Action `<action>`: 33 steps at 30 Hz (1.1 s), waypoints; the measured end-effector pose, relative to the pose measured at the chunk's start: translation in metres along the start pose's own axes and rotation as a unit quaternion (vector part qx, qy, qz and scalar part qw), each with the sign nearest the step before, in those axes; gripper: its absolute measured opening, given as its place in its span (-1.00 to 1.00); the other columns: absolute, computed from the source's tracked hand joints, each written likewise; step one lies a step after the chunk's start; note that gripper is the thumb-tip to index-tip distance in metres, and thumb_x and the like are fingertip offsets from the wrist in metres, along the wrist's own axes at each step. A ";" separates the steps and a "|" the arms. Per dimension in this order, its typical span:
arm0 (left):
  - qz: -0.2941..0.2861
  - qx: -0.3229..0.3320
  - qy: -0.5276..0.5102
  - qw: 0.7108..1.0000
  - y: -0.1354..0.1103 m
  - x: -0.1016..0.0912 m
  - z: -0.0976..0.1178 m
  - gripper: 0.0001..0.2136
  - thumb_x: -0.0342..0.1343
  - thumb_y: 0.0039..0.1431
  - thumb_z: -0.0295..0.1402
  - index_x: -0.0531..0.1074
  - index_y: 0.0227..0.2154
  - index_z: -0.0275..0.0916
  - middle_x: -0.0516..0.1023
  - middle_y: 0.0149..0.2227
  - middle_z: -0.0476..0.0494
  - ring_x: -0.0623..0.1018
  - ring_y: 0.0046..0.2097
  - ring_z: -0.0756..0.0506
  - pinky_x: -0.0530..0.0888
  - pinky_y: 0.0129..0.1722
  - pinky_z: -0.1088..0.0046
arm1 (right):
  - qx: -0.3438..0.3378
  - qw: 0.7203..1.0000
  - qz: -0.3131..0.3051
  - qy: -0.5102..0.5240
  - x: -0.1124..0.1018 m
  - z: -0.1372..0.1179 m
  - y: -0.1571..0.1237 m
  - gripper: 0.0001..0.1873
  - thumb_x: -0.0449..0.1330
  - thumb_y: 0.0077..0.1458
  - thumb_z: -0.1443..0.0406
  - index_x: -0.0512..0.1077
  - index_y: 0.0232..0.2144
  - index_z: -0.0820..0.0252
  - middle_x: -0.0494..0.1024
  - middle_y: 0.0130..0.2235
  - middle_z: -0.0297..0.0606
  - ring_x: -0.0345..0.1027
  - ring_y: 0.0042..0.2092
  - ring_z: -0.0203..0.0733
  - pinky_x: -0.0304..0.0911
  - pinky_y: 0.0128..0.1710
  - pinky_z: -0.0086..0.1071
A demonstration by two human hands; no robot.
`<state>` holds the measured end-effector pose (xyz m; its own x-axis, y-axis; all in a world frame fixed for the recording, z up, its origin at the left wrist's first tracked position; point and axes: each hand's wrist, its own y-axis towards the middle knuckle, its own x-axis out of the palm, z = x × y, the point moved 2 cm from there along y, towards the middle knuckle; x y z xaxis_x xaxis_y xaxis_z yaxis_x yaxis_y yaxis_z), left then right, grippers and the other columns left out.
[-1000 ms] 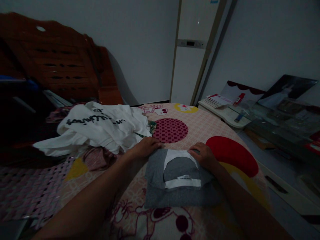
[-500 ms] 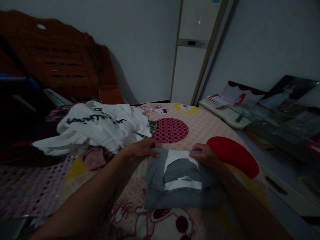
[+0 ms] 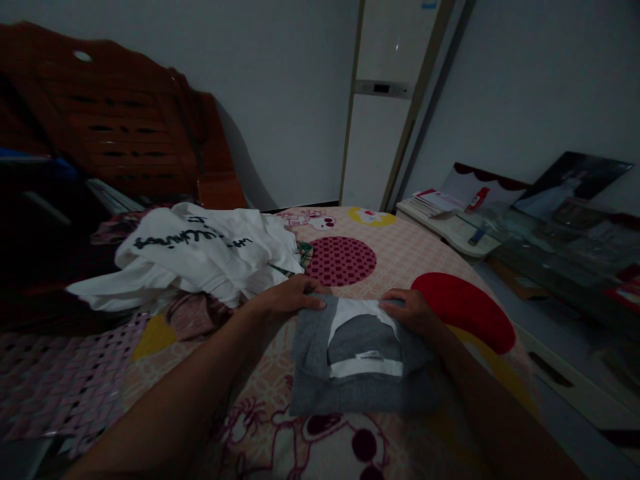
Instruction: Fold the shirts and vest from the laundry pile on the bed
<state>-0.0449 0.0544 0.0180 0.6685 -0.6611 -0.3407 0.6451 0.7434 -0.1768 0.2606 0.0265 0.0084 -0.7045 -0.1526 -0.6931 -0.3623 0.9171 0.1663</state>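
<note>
A grey garment (image 3: 360, 340), folded into a rough rectangle, lies flat on a pink patterned cloth (image 3: 405, 250); take the garment as the middle of the clock face. Its white neck trim (image 3: 345, 370) frames a rounded opening, with a small label (image 3: 370, 355) at the 6 o'clock side of that opening.

Both hands are at the garment's far edge. The left hand (image 3: 297, 293), between 10 and 11 o'clock, is nearly closed, pinching the corner with the thumb on top and the fingers curled beyond the edge. The right hand (image 3: 407, 310), between 1 and 2 o'clock, pinches the same edge, thumb toward the white trim; its fingertips are partly hidden.

At 10 o'clock a crumpled white garment (image 3: 220, 253) with black lettering lies near the left hand, and a dusky pink piece of fabric (image 3: 190, 317) sticks out from under it. Farther that way stands a carved wooden seat (image 3: 115, 127). A tall white unit (image 3: 377, 140) with a display stands at 12 o'clock, well apart. Papers (image 3: 435, 202) lie at 1 o'clock, and a leaning picture (image 3: 575, 180) rests at 2 o'clock.
</note>
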 end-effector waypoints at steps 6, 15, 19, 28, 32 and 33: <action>0.038 0.030 0.003 0.999 -0.004 0.000 0.008 -0.69 0.30 -0.06 -0.14 0.47 -0.36 -0.29 0.51 -0.40 -0.05 0.46 -0.37 -0.03 0.34 -0.40 0.51 | -0.034 0.998 -0.039 -0.042 0.002 -0.013 0.023 -0.74 0.17 0.12 0.16 0.58 -0.34 0.19 0.62 -0.30 -0.24 0.45 -0.26 -0.15 0.26 -0.25 -0.36; 0.045 0.045 -0.034 0.997 -0.004 -0.001 0.010 -0.68 0.32 -0.12 -0.17 0.44 -0.39 -0.30 0.46 -0.45 0.01 0.41 -0.42 0.01 0.32 -0.42 0.54 | -0.001 0.943 -0.328 0.057 0.022 -0.025 0.075 -0.64 0.23 0.07 0.01 0.53 -0.40 0.21 0.43 -0.49 -0.39 0.20 -0.48 -0.35 0.05 -0.51 -0.46; 0.049 0.048 -0.055 0.996 0.002 -0.001 -0.007 -0.67 0.34 -0.14 -0.16 0.45 -0.39 -0.29 0.47 -0.43 -0.01 0.42 -0.41 0.00 0.34 -0.43 0.54 | -0.023 0.938 -0.345 0.018 0.032 -0.035 0.066 -0.56 0.23 0.07 -0.03 0.43 -0.55 0.21 0.27 -0.59 -0.44 0.06 -0.55 -0.39 -0.09 -0.55 -0.43; 0.174 0.001 -0.178 0.969 0.019 0.005 -0.031 -0.60 0.22 0.02 0.02 0.38 -0.40 -0.28 0.48 -0.47 -0.06 0.44 -0.48 0.01 0.38 -0.45 0.50 | -0.042 0.967 -0.048 -0.246 -0.040 -0.039 0.036 -0.62 0.15 0.24 0.11 0.43 -0.50 0.25 0.45 -0.46 -0.30 0.29 -0.37 -0.29 0.02 -0.37 -0.43; 0.163 -0.001 -0.103 0.981 0.021 0.005 -0.032 -0.57 0.23 0.00 0.04 0.40 -0.42 -0.29 0.50 -0.48 -0.07 0.46 -0.46 0.00 0.37 -0.45 0.52 | 0.105 0.900 0.118 -0.406 -0.099 0.001 0.034 -0.63 0.08 0.27 0.07 0.52 -0.33 0.22 0.58 -0.26 -0.11 0.41 -0.18 -0.12 0.13 -0.24 -0.39; 0.161 0.001 -0.088 0.983 0.022 0.005 -0.032 -0.57 0.23 -0.01 0.05 0.40 -0.43 -0.29 0.49 -0.49 -0.06 0.45 -0.47 0.01 0.36 -0.46 0.52 | 0.152 0.879 0.148 -0.426 -0.111 0.013 0.032 -0.62 0.08 0.27 0.07 0.53 -0.29 0.23 0.59 -0.23 -0.07 0.42 -0.14 -0.08 0.15 -0.21 -0.37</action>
<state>-0.0396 0.0704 -0.0168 0.8916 -0.3989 -0.2143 0.3900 0.9169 -0.0845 0.3354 0.0780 0.0817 0.0195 0.3214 -0.9467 0.0316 0.9463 0.3219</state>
